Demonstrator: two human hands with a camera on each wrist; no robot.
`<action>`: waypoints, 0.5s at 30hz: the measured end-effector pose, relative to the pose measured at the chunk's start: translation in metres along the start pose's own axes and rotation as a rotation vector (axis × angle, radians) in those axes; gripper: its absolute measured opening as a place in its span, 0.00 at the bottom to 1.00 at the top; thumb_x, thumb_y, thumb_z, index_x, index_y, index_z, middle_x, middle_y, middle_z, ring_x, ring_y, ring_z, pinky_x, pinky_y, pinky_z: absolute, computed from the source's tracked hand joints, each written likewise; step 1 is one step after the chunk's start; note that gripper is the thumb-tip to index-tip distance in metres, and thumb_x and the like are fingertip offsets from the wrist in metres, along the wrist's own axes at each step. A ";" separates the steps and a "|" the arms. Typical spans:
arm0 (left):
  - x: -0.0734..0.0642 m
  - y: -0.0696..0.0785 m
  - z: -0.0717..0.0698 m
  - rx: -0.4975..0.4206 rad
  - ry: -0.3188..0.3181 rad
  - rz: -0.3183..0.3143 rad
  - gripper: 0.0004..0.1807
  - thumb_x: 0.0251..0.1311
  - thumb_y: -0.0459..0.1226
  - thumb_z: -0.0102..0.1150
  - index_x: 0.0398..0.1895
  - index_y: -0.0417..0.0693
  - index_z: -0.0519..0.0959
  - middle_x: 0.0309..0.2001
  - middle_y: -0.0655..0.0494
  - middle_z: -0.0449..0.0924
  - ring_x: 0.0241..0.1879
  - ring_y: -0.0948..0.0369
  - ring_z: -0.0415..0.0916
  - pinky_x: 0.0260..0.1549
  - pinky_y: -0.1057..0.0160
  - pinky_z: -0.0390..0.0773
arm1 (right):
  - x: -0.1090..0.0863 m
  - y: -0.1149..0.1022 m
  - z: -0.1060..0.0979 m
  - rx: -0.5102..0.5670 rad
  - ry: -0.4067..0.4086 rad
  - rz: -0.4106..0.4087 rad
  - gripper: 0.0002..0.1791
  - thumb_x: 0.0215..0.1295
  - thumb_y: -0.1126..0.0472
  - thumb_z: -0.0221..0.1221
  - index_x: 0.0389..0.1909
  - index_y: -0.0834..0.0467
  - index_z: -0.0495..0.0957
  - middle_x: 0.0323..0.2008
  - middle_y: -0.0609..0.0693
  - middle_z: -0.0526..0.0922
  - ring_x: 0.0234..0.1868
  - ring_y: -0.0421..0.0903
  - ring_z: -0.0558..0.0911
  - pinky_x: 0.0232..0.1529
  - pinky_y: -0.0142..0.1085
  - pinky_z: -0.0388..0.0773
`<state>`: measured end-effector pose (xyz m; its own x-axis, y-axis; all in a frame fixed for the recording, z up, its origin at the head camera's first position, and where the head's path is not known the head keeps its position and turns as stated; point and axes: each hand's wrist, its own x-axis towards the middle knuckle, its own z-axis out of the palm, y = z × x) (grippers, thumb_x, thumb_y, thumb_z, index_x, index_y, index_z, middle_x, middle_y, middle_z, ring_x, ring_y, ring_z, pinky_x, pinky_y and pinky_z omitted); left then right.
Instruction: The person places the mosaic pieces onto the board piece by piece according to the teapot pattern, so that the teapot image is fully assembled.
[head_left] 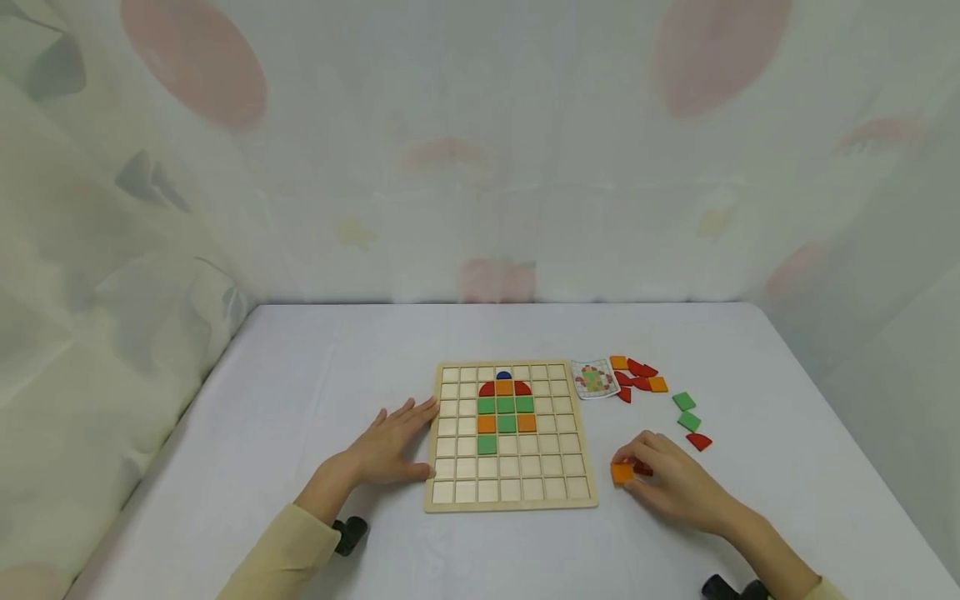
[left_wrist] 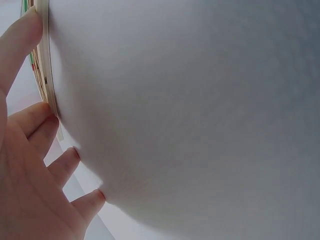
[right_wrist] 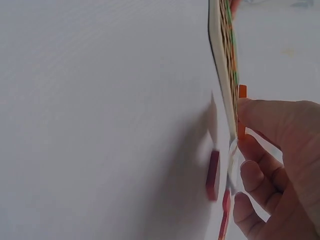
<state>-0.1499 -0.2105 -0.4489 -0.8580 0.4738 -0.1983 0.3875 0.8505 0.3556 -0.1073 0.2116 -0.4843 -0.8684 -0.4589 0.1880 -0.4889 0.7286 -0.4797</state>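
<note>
A wooden grid board [head_left: 467, 469] lies flat on the table, with green, orange, red and blue tiles set in its upper middle squares. My left hand [head_left: 390, 447] rests beside its left edge, fingers spread; in the left wrist view the thumb and a fingertip touch the board's side [left_wrist: 46, 65]. To the right of the board, my right hand [head_left: 678, 487] pinches an orange square tile [head_left: 622, 473] between thumb and fingers. The right wrist view shows this orange tile [right_wrist: 242, 127] held above the table. A red tile [head_left: 642, 468] lies under that hand, partly hidden.
A pattern card [head_left: 595, 380] lies at the board's upper right corner. Next to it are several red tiles [head_left: 641, 383] and two orange tiles [head_left: 657, 384]. Nearer the right side lie two green tiles [head_left: 689, 422] and a red quarter-round tile [head_left: 699, 442]. Curtains surround the table.
</note>
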 end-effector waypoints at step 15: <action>0.000 0.001 0.000 0.006 0.000 -0.004 0.49 0.48 0.51 0.66 0.71 0.50 0.53 0.72 0.56 0.50 0.70 0.47 0.45 0.62 0.35 0.45 | 0.047 -0.040 0.016 0.054 0.044 -0.067 0.16 0.50 0.59 0.68 0.41 0.46 0.77 0.37 0.36 0.73 0.39 0.39 0.72 0.41 0.31 0.74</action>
<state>-0.1499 -0.2099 -0.4484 -0.8595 0.4704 -0.1998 0.3861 0.8538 0.3493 -0.1271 0.1529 -0.4701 -0.8371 -0.4824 0.2581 -0.5421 0.6676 -0.5104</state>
